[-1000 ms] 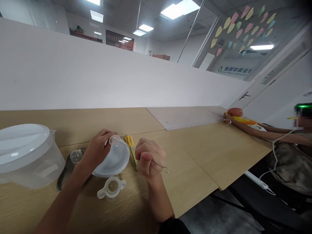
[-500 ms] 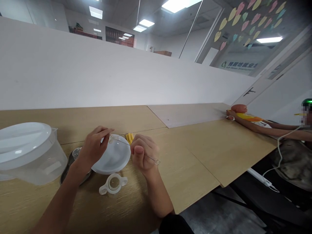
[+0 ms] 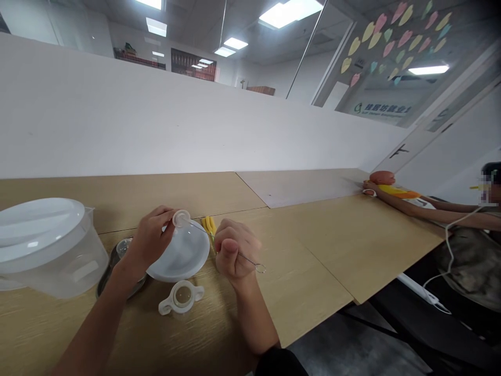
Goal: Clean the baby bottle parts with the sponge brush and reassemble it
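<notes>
Pinched in the fingertips of my left hand (image 3: 153, 235) is a small clear, round-rimmed piece that looks like a baby bottle nipple (image 3: 181, 218), its rim towards me. My right hand (image 3: 236, 249), slightly blurred, is closed around a thin wire brush (image 3: 250, 260) with a loop at its near end. The brush's wire runs from my right fist to the nipple; its bristle end is hidden. Below both hands lies a white bowl (image 3: 183, 256). Nearer to me on the table sits a white bottle collar with two handles (image 3: 182, 296).
A lidded translucent tub (image 3: 58, 256) stands at the left beside a dark tray (image 3: 113, 261) holding a clear part (image 3: 123, 246), partly behind my arm. A yellow-handled tool (image 3: 209, 224) lies behind my right hand. Far right, another person's arms (image 3: 415, 208) reach to a doll (image 3: 385, 178).
The nipple has turned so its round rim faces me. My right hand has shifted slightly right with the brush, and more of the yellow-handled tool shows.
</notes>
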Tool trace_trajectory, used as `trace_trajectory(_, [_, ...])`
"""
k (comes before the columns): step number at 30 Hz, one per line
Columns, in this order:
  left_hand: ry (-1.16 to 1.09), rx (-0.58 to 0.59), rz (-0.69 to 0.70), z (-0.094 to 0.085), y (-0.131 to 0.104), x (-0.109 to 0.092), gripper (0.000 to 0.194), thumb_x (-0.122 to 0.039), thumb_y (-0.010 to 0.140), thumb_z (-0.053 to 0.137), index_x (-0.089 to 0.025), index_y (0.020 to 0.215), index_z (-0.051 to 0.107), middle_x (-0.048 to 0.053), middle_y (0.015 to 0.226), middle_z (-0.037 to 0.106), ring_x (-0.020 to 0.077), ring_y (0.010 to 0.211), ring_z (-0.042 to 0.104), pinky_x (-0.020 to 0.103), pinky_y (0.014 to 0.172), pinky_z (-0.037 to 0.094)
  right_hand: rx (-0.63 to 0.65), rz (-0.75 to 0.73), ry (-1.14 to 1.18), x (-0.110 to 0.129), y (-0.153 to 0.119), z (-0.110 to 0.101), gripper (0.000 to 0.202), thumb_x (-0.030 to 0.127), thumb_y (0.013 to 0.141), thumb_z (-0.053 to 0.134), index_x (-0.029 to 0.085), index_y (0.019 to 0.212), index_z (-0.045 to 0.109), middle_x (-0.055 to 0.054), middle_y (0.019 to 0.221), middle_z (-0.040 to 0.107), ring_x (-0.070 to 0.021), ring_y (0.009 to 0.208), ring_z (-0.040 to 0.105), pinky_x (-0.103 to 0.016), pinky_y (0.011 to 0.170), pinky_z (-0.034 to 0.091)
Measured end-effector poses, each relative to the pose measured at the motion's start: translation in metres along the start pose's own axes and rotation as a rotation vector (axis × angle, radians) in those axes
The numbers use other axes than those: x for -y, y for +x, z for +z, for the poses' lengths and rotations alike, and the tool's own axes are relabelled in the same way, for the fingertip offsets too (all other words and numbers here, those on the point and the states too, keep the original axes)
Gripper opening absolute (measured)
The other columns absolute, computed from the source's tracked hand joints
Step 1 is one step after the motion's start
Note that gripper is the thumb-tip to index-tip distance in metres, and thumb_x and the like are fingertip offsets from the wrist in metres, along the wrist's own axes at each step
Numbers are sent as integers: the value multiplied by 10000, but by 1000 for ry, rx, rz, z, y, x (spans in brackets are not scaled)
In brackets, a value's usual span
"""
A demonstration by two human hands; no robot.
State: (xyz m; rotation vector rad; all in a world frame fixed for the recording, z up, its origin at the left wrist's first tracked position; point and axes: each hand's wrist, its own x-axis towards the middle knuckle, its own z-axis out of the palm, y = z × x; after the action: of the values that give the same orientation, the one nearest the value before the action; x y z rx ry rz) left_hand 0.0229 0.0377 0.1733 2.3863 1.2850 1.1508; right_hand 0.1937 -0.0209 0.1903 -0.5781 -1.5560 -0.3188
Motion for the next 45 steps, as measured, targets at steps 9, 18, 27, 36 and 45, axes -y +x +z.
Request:
trace_trajectory(9, [-47,20,13,-2,-2,-2,321,-286,847,400,-174,910,694,72,965,676,161,819,617,252,743,508,-3,-49,44,-1,1,0,475,340,1020,265,207,576,371,41,487,369,-78,415,356,-252,438,266])
trace_trajectory(18, [-42,8,40,-1,-2,1,293,-271,854,421,-170,866,696,59,900,668,140,747,599,220,679,490,15,-13,16,2,1,-1,475,330,1019,255,207,580,387,37,490,378,-88,437,381,-252,464,299])
trace_trajectory(27, [-59,8,56,2,-3,4,272,-230,853,437,-176,903,698,51,928,670,133,782,611,209,684,480,28,15,-6,4,2,0,475,344,1019,257,211,577,365,35,483,388,-86,425,376,-253,457,284])
trace_trajectory(36, [47,166,16,-3,-6,-7,265,-274,888,454,-212,930,708,29,942,676,165,807,620,270,705,449,112,23,-24,-3,0,9,457,314,1017,276,206,585,380,33,506,410,-86,439,365,-249,478,282])
trace_trajectory(45, [110,220,64,3,-13,-12,295,-305,948,425,-266,992,715,12,1037,682,177,908,631,289,829,452,213,86,-143,-25,-9,28,479,319,1023,269,193,604,465,22,509,486,-84,450,407,-230,485,286])
